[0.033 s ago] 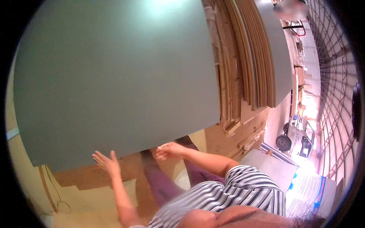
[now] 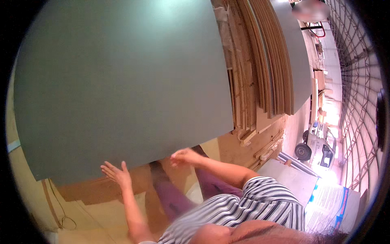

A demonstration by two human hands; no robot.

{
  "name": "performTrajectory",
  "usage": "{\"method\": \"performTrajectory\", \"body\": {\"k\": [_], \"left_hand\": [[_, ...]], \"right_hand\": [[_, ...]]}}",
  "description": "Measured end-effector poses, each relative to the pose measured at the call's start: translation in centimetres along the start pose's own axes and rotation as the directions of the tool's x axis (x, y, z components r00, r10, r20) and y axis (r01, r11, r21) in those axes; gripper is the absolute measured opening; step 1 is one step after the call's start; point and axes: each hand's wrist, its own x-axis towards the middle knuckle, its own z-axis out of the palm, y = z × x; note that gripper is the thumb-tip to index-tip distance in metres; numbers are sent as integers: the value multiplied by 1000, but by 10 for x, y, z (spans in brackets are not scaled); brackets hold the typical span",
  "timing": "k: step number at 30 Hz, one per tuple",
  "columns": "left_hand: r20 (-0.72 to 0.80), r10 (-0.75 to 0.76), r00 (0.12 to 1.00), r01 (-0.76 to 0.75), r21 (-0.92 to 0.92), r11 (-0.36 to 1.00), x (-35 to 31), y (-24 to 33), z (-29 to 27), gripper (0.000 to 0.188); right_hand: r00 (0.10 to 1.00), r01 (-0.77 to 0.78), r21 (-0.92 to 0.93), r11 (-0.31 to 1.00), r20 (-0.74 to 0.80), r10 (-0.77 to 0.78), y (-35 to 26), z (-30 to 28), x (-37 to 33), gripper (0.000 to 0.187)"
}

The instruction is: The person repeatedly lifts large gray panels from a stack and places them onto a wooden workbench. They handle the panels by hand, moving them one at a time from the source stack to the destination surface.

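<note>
A large, flat grey-green panel (image 2: 130, 89) fills the left and middle of the view, its near edge slanting past my hands. My left hand (image 2: 118, 175) is at that near edge, fingers stretched out and thumb apart, holding nothing; the fingertips overlap the panel, though contact is unclear. Farther right, my right hand (image 2: 185, 157) is just beside the same edge with its fingers curled together. Anything small inside those fingers is hidden.
A stack of brown-edged boards (image 2: 270, 61) stands to the right of the panel. Brown sheet material (image 2: 235, 150) lies lower down, near grey pipes (image 2: 298, 164). A thin cable (image 2: 61, 215) hangs at lower left. Farther right is a vehicle (image 2: 319, 144).
My left hand has shifted slightly right. My right hand has moved slightly up and right, its fingers still curled. The panel's place in view has shifted a little.
</note>
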Motion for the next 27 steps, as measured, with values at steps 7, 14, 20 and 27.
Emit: {"method": "performTrajectory", "body": {"k": [7, 14, 20, 27], "left_hand": [[-6, -269, 963, 268, 112, 957, 10, 71, 38, 99], [50, -254, 966, 244, 157, 957, 18, 85, 16, 100], [4, -238, 971, 233, 182, 955, -9, 88, 34, 102], [-80, -193, 978, 206, 206, 957, -20, 85, 47, 101]], "right_hand": [[268, -250, -793, 555, -608, -747, -72, -278, 1, 62], [618, 149, -374, 916, -688, -381, -20, -348, 9, 72], [636, 201, -342, 918, -668, -388, 28, -389, 4, 70], [655, 347, -287, 893, -608, -450, 27, -365, -17, 57]]}}
